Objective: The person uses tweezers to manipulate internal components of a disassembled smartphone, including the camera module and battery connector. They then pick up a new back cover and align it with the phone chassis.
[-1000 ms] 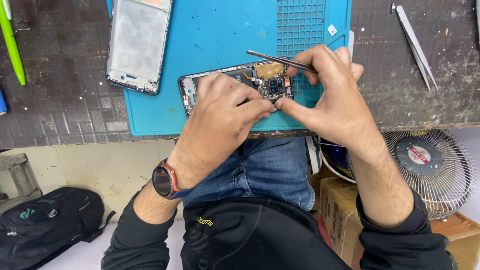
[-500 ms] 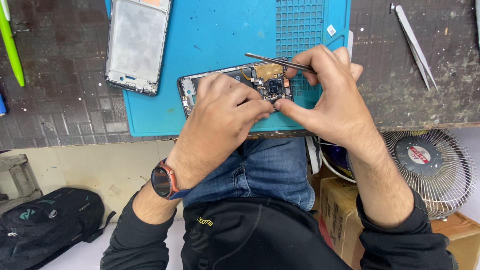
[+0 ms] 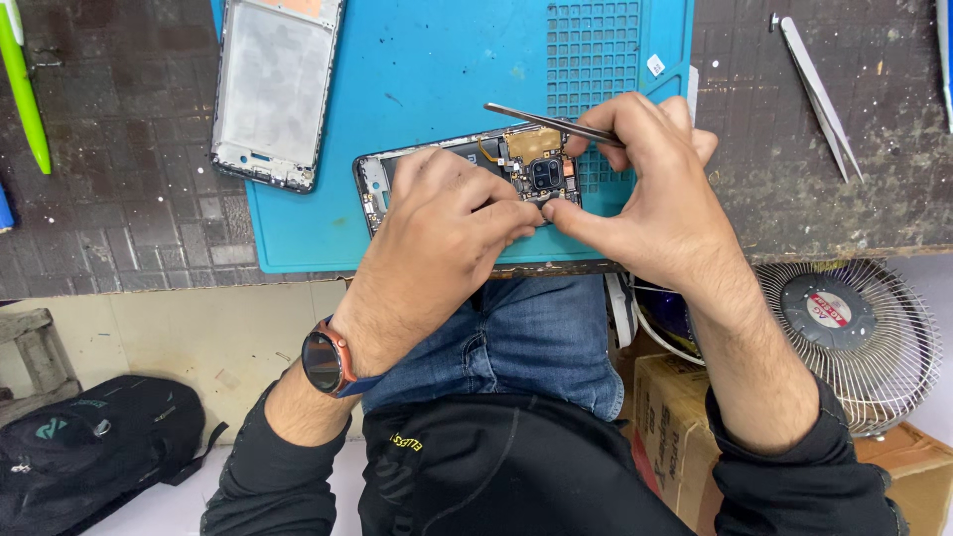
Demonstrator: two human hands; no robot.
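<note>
An opened phone [image 3: 516, 164] with its circuit board and camera module exposed lies on the blue work mat [image 3: 437, 69]. My left hand [image 3: 442, 238] rests over the phone's middle, fingertips pressing at the board beside the camera. My right hand [image 3: 660, 194] holds metal tweezers [image 3: 541, 119] between its fingers, their tip pointing left above the phone, while its thumb touches the phone's lower edge next to my left fingertips. A watch sits on my left wrist.
A detached phone frame [image 3: 276, 89] lies on the mat's left part. A second pair of tweezers [image 3: 819, 94] lies on the dark bench at the right, a green pen [image 3: 25, 89] at the left. Below the bench are a fan [image 3: 849, 333], a cardboard box [image 3: 675, 427] and a black bag [image 3: 89, 442].
</note>
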